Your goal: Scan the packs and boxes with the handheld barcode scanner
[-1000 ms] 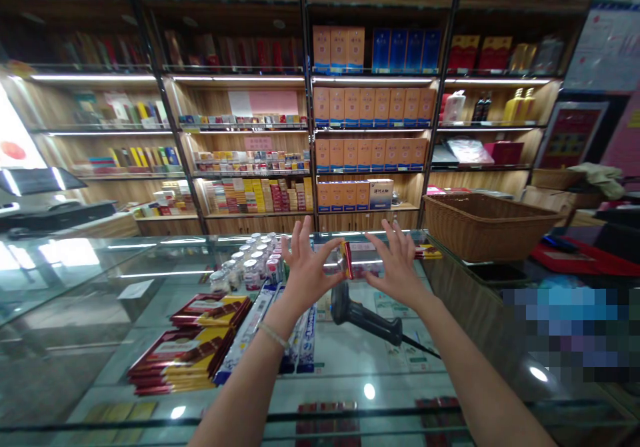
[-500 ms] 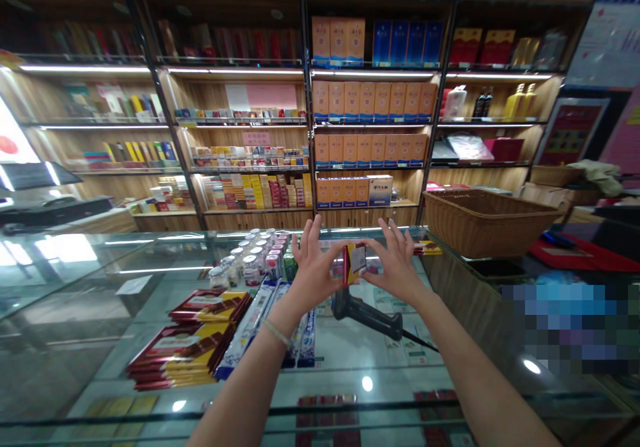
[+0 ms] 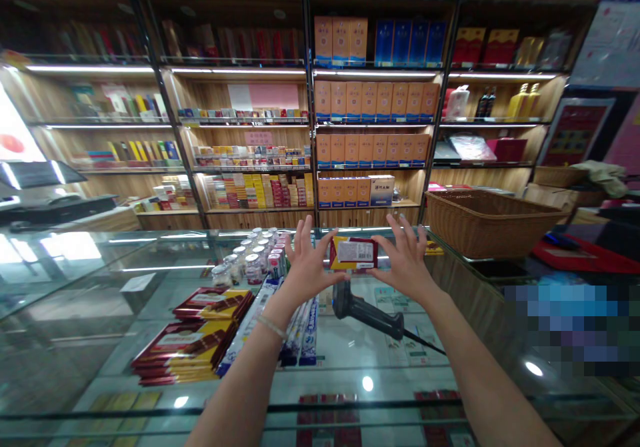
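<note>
A small red and yellow chocolate pack [image 3: 354,253] is held up over the glass counter, its label side with a barcode facing the camera. Thumb and forefinger of my left hand [image 3: 311,260] grip its left end, the other fingers raised. At its right end, my right hand [image 3: 404,260] pinches it the same way. Below the pack lies a black handheld scanner [image 3: 373,317] with a cable. Left of my left hand are stacked chocolate packs [image 3: 185,347], long blue and white packets [image 3: 305,333] and several small jars [image 3: 253,260].
The glass counter [image 3: 345,380] spans the front. A wicker basket [image 3: 493,223] stands at the right, near a red tray [image 3: 575,253]. Behind the counter, shelves hold orange boxes [image 3: 367,100] and many small packs. A dark monitor [image 3: 40,175] is at the far left.
The chocolate pack has turned from a narrow, edgewise view to lying lengthwise with its label facing the camera. My hands have moved slightly apart.
</note>
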The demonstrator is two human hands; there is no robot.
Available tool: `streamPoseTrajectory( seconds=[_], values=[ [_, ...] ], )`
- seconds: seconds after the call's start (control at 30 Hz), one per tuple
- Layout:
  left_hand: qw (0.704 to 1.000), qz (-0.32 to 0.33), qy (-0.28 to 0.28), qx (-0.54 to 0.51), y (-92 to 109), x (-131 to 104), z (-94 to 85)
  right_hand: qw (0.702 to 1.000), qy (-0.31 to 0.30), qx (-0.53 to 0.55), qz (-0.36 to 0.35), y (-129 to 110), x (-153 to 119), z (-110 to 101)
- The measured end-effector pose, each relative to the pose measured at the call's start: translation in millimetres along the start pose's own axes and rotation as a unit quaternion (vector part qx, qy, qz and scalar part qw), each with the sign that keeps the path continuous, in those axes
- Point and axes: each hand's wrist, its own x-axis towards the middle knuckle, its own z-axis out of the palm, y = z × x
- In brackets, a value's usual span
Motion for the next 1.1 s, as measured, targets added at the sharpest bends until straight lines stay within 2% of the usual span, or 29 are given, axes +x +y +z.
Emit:
streamPoseTrajectory(
  seconds=[0.1, 0.27, 0.37, 0.9, 1.1],
  values=[
    [0.999, -0.006, 0.021, 0.029, -1, 0, -0.1, 1.0, 0.003, -0.027, -0.008, 2, 0, -2],
    [0.994, 0.05, 0.039, 0.086, 4, -2, 1.3, 0.998, 0.004, -0.052, -0.024, 1, 0, -4],
    [0.993, 0.056, 0.036, 0.101, 7, -3, 2.6, 0.998, 0.006, -0.053, -0.031, -1, 0, -3],
    [0.993, 0.058, 0.045, 0.096, 4, -4, -0.6, 0.999, -0.004, -0.034, -0.02, -10, -2, 2],
    [0.993, 0.038, 0.064, 0.091, 2, -5, -2.1, 0.997, -0.048, -0.054, -0.013, -18, 8, 1]
  ],
)
